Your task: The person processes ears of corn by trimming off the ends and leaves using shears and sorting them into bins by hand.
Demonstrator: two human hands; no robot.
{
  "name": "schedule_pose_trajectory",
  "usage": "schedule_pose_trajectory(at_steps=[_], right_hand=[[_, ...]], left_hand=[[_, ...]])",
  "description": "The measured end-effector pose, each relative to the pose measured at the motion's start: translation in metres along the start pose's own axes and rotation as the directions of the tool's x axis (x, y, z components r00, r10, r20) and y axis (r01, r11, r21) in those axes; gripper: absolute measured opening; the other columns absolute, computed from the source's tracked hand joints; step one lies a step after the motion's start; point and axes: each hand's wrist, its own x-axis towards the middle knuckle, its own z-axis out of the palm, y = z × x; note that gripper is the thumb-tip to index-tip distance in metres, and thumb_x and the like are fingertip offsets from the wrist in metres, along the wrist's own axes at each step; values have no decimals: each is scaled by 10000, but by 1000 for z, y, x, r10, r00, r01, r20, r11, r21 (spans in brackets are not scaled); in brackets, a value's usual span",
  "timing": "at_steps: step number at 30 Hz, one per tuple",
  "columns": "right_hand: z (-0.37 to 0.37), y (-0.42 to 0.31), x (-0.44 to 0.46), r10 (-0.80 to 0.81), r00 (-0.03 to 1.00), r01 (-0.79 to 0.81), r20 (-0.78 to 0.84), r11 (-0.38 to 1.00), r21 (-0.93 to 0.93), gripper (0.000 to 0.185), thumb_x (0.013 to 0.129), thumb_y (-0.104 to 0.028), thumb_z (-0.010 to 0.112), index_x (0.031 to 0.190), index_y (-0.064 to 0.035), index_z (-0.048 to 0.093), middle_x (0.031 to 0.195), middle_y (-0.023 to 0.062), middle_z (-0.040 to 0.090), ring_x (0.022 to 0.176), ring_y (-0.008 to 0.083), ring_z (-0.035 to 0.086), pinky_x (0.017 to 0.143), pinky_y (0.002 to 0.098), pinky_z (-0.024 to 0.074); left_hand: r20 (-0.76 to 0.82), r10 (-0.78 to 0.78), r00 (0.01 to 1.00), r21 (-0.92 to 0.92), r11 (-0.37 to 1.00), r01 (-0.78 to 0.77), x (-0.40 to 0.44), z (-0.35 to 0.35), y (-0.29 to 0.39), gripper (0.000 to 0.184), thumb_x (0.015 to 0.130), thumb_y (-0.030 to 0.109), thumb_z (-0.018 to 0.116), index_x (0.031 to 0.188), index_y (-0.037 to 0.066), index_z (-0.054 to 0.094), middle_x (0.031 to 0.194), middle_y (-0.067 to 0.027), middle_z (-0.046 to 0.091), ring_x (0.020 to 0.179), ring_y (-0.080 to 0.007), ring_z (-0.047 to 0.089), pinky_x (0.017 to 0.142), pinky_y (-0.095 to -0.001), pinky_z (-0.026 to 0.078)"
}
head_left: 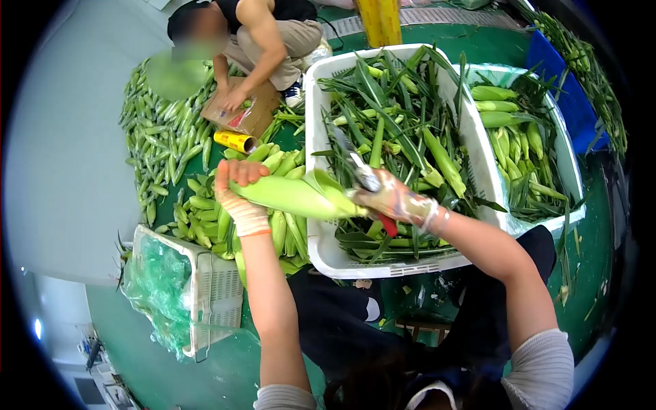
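Note:
My left hand grips the tip end of a green corn ear in its husk. The ear lies level over the left rim of a white basket full of leaves and husked ears. At its stem end is my right hand, closed around a knife whose blade points up and left; a red part shows below the fingers. A loose husk leaf curls up on the ear near my right hand. Both hands wear light wraps or gloves that leave some fingers bare.
A co-worker crouches at the back with hands on a cardboard box. Corn piles lie on the floor at left. A second basket stands right, a crate with green plastic lower left, and a yellow roll near the box.

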Motion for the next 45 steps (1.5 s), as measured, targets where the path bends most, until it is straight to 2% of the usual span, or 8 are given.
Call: schedule_pose_trajectory(at_steps=[10,21,26,28,31,35,36,45], right_hand=[[-5,-25,33,-335,912,388,237,892,-231,628,669,-162,713,1162,15,367,910,219,577,814,347,612,706,387,516],[-53,58,-50,239,966,-251,-95,791,-559,431,720,-219,653,1034,31,498,853,190,612,743,327,618,664,380,510],[-127,45,-71,178,959,-266,-219,828,-493,662,634,-377,734,1059,55,465,924,243,578,904,361,574,812,395,465],[-172,70,-71,43,882,-238,-470,901,-363,580,653,-332,745,1033,13,475,937,160,598,892,288,581,803,358,462],[-266,116,-61,278,553,-455,-785,891,-5,396,711,-294,704,951,-26,538,795,86,600,740,199,594,668,321,492],[-356,232,-37,622,301,-410,-723,769,491,450,731,-392,649,976,-17,604,798,147,618,682,266,595,627,511,477],[-364,258,-27,700,227,-401,-677,701,590,482,724,-418,654,972,-5,627,815,144,626,712,249,600,706,451,487],[-353,363,28,758,175,-45,-628,643,764,365,706,-331,650,849,5,649,832,169,650,848,313,625,657,429,503]], left_hand=[[106,-194,975,-31,980,198,0,-11,-5,363,908,309,490,613,143,359,522,8,315,541,-170,341,615,-368,402],[-590,539,602,331,841,-429,-31,-81,84,323,805,336,510,743,21,539,835,-157,591,873,-323,557,866,-472,417],[-369,565,737,879,470,80,-62,-218,153,343,843,201,405,1049,17,609,1152,-135,596,1033,-293,551,952,-457,376],[-801,558,216,398,767,-504,-51,-196,134,516,874,351,403,1257,15,487,1335,-110,473,1212,-293,432,1043,-548,260],[-973,176,152,148,972,-180,-52,-222,107,543,884,359,471,1278,-14,452,1289,-178,495,1163,-302,486,941,-416,432],[-636,-53,770,426,808,407,-47,-248,127,323,910,359,438,829,66,547,762,-47,612,645,-145,539,554,-202,434],[-806,446,389,588,676,444,-13,-156,59,323,912,345,453,683,118,439,600,16,516,508,-97,424,442,-182,349],[-403,176,898,877,357,323,42,5,-51,403,848,356,606,1061,14,601,864,-79,636,760,-185,603,720,-289,479]])
